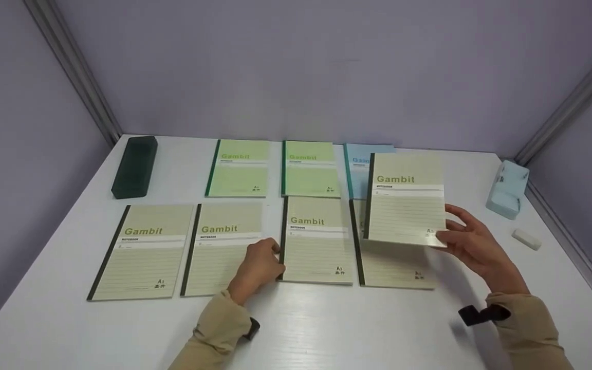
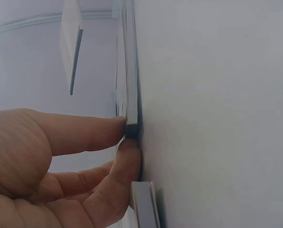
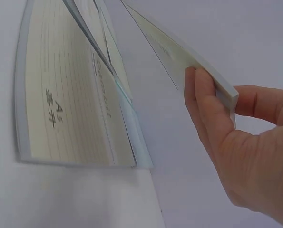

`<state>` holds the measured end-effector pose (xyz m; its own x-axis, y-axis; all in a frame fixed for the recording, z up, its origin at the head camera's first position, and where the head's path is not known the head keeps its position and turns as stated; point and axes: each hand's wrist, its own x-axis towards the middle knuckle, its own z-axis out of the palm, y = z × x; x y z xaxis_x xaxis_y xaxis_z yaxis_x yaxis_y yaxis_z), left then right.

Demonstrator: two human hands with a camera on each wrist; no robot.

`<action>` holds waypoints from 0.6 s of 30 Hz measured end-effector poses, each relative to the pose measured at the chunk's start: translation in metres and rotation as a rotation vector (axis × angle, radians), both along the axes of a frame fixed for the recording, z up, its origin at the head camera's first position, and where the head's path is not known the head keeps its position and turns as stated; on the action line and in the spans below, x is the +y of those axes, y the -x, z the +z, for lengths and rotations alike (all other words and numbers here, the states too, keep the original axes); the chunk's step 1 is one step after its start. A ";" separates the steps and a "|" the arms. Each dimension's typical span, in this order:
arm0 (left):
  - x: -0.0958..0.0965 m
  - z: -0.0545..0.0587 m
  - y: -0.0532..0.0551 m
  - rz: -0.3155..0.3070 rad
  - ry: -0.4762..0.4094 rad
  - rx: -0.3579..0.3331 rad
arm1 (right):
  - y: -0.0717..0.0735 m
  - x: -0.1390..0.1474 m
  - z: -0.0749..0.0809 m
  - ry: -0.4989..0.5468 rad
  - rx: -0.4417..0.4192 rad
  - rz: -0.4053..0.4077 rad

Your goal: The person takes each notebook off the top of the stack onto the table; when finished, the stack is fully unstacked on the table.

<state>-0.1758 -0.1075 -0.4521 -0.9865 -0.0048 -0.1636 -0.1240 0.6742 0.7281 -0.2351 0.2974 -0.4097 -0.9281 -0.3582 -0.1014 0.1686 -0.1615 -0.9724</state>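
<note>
My right hand (image 1: 473, 244) grips a beige Gambit notebook (image 1: 406, 205) by its lower right corner, thumb on the cover and fingers behind. That notebook is raised off the table, partly covering a blue notebook (image 1: 356, 177) and another beige notebook (image 1: 396, 267). At the dark spine of a beige notebook (image 1: 319, 252) in the front row, my left hand (image 1: 258, 267) pinches the lower left edge. The left wrist view shows the thumb (image 2: 91, 135) on that corner and a finger against the spine. Left of this hand lies one more beige notebook (image 1: 224, 257), partly hidden by it.
Farthest left in the front row is a beige notebook (image 1: 142, 257). Two green notebooks (image 1: 239, 172), (image 1: 311, 172) lie behind. A dark green case (image 1: 135, 167) stands at the left, a pale blue box (image 1: 508, 189) and white eraser (image 1: 526, 239) at the right. Walls border the table.
</note>
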 end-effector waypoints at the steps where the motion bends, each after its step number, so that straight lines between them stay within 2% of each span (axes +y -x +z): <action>1: 0.000 0.000 0.000 0.000 0.000 0.003 | 0.000 0.004 0.000 0.015 0.001 -0.001; 8: 0.000 0.000 0.000 -0.003 0.005 0.011 | 0.003 0.032 -0.003 0.092 -0.002 -0.010; 18: 0.000 -0.002 0.001 0.001 0.003 0.003 | 0.004 0.066 -0.009 0.082 -0.024 -0.014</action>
